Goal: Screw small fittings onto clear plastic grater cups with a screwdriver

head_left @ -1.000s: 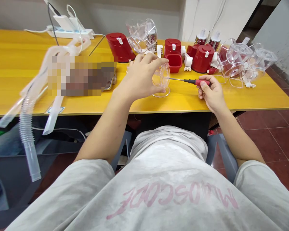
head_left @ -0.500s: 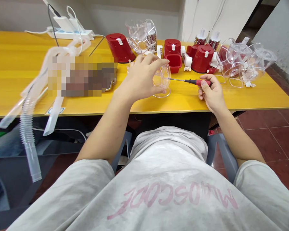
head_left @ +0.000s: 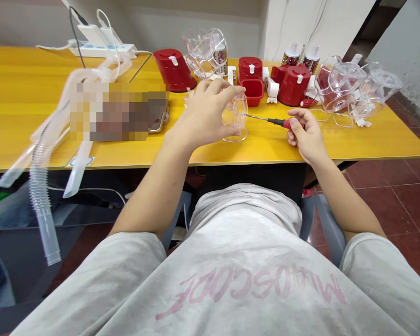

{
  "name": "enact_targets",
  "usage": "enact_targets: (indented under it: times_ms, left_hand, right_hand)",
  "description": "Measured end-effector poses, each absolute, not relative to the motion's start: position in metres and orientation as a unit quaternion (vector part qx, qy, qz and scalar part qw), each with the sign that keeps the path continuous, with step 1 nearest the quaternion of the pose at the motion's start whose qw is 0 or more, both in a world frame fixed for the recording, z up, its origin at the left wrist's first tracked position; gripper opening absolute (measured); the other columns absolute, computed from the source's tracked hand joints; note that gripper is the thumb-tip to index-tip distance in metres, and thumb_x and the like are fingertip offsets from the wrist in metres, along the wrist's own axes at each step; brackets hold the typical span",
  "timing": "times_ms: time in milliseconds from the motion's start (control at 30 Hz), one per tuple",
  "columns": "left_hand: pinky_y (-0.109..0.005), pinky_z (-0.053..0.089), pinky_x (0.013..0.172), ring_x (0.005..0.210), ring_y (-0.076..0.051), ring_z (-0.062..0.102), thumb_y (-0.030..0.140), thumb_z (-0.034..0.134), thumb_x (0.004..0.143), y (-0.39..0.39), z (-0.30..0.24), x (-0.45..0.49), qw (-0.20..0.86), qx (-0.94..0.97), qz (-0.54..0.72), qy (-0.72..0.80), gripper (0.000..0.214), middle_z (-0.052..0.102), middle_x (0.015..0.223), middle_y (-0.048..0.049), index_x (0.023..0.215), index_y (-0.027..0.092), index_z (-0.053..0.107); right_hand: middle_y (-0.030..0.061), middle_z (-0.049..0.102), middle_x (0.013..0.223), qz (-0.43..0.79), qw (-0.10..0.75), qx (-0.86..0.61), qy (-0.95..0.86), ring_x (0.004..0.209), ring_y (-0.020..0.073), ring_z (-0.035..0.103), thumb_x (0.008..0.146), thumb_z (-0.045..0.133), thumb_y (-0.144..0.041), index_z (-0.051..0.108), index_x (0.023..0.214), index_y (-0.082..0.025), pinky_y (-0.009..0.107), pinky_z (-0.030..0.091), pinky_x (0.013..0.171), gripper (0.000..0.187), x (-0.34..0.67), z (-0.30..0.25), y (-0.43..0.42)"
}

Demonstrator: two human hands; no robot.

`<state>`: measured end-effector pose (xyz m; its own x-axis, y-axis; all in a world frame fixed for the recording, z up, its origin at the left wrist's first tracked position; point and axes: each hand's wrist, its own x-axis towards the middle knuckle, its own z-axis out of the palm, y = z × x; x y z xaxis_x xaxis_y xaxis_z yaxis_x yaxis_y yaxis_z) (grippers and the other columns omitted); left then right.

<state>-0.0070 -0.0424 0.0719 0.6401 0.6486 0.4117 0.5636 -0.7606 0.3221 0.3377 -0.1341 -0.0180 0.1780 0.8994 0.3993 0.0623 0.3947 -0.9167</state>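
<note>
My left hand grips a clear plastic housing that stands tilted on its edge on the yellow table. My right hand is closed around the red handle of a small screwdriver. The screwdriver's metal shaft runs left and its tip meets the middle of the clear housing. Both forearms reach over the table's front edge.
Behind the hands stand red plastic bases, a red cup and several clear jugs. A white power strip lies at the back left. Corrugated clear hoses hang over the left front edge.
My right hand has shifted slightly left and rolled on the screwdriver handle. The left hand and the clear housing stay almost where they were.
</note>
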Motion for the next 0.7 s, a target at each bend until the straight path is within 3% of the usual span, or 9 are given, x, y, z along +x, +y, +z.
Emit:
enact_targets:
  times_ms: [267, 367, 500, 600, 700]
  left_hand:
    - [-0.095, 0.033, 0.152, 0.172, -0.058, 0.048, 0.084, 0.095, 0.091, -0.039, 0.066, -0.006, 0.090, 0.899, 0.276, 0.329, 0.103, 0.065, 0.188, -0.0024, 0.184, 0.050, 0.064]
    - [-0.100, 0.027, 0.151, 0.173, -0.059, 0.044, 0.092, 0.089, 0.091, -0.036, 0.063, -0.005, 0.110, 0.899, 0.281, 0.316, 0.106, 0.066, 0.187, 0.0008, 0.186, 0.052, 0.064]
    - [-0.103, 0.021, 0.150, 0.181, -0.062, 0.034, 0.097, 0.086, 0.091, -0.033, 0.061, -0.004, 0.123, 0.904, 0.279, 0.300, 0.110, 0.065, 0.189, 0.0016, 0.190, 0.055, 0.060]
    - [-0.102, 0.024, 0.148, 0.181, -0.063, 0.034, 0.096, 0.087, 0.092, -0.033, 0.062, -0.005, 0.112, 0.909, 0.272, 0.294, 0.112, 0.067, 0.187, -0.0001, 0.193, 0.055, 0.057]
    - [-0.101, 0.029, 0.146, 0.180, -0.061, 0.039, 0.095, 0.084, 0.095, -0.035, 0.065, -0.007, 0.095, 0.912, 0.260, 0.304, 0.109, 0.067, 0.187, -0.0006, 0.192, 0.054, 0.056]
  right_hand:
    - [0.0071, 0.077, 0.130, 0.307, 0.640, -0.415, -0.569, 0.113, 0.0271, 0.077, 0.079, 0.120, -0.086, 0.078, 0.137, -0.039, 0.032, 0.070, 0.071, 0.086, 0.345, -0.016, -0.135]
    - [0.0067, 0.078, 0.131, 0.338, 0.624, -0.443, -0.548, 0.096, 0.0231, 0.073, 0.082, 0.117, -0.085, 0.076, 0.132, -0.038, 0.032, 0.066, 0.065, 0.079, 0.341, -0.010, -0.138]
    - [0.0014, 0.070, 0.117, 0.349, 0.601, -0.474, -0.541, 0.067, 0.0134, 0.056, 0.095, 0.103, -0.091, 0.069, 0.128, -0.036, 0.028, 0.048, 0.049, 0.073, 0.334, -0.007, -0.140]
    - [-0.0013, 0.064, 0.112, 0.336, 0.600, -0.482, -0.543, 0.058, 0.0092, 0.047, 0.097, 0.094, -0.103, 0.065, 0.126, -0.035, 0.025, 0.037, 0.044, 0.079, 0.331, -0.008, -0.139]
    - [-0.0023, 0.063, 0.107, 0.330, 0.602, -0.477, -0.550, 0.057, 0.0095, 0.046, 0.096, 0.094, -0.106, 0.066, 0.126, -0.036, 0.026, 0.037, 0.044, 0.081, 0.330, -0.009, -0.140]
